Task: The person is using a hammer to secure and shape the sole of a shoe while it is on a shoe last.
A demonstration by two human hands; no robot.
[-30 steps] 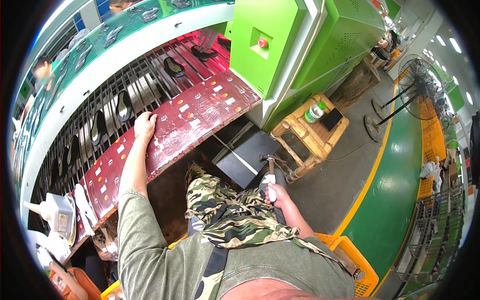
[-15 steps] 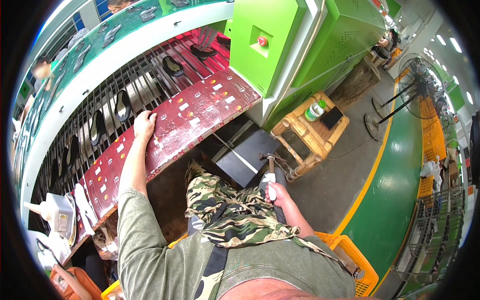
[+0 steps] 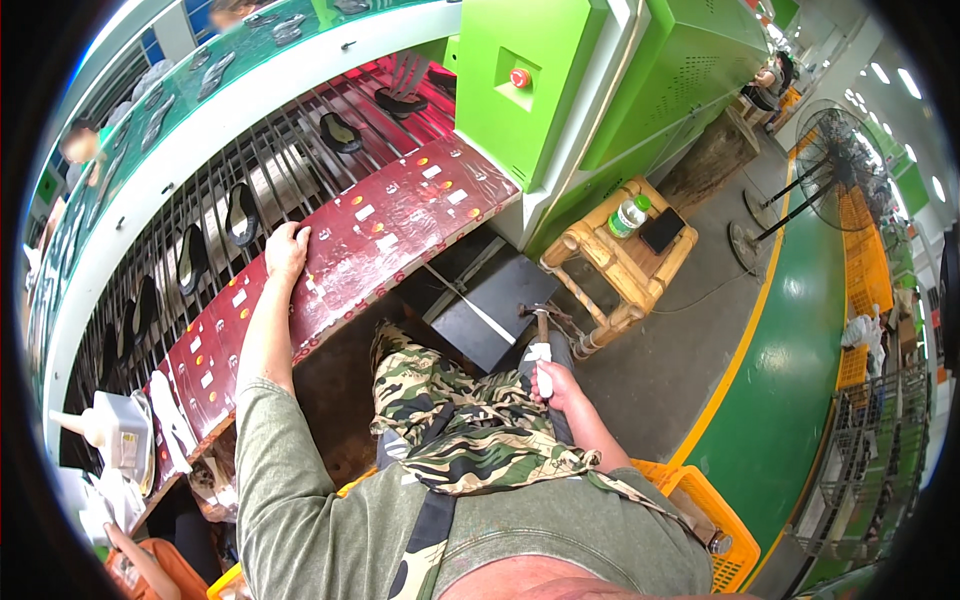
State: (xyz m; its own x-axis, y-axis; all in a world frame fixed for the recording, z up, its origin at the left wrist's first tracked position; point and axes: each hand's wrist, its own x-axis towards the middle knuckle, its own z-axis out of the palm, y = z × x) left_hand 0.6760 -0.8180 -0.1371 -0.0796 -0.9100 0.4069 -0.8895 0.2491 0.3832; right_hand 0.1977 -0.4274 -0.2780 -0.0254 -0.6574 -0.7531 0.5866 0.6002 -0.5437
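My left hand (image 3: 287,250) rests on the red patterned ledge (image 3: 380,215), its fingers at the far edge beside the metal rollers (image 3: 285,150); nothing shows in it. Black shoe soles with pale middles lie on the rollers. One sole (image 3: 241,213) is just beyond that hand, and another sole (image 3: 340,132) lies farther right. Over my lap, my right hand (image 3: 560,385) is closed round the white-wrapped handle of a hammer (image 3: 543,335). The hammer's head points away from me, near a dark panel (image 3: 495,310) below the ledge.
A bamboo stool (image 3: 620,260) holds a green-capped bottle (image 3: 628,216) and a dark phone (image 3: 662,231). Behind it stand a green machine (image 3: 545,110) and a pedestal fan (image 3: 835,165). A white squeeze bottle (image 3: 122,430) and an orange-clothed person (image 3: 165,570) are at lower left.
The view has shifted slightly. At lower left, the orange-clothed person's hand has moved, and the dark piece near it no longer shows. My hands keep their places.
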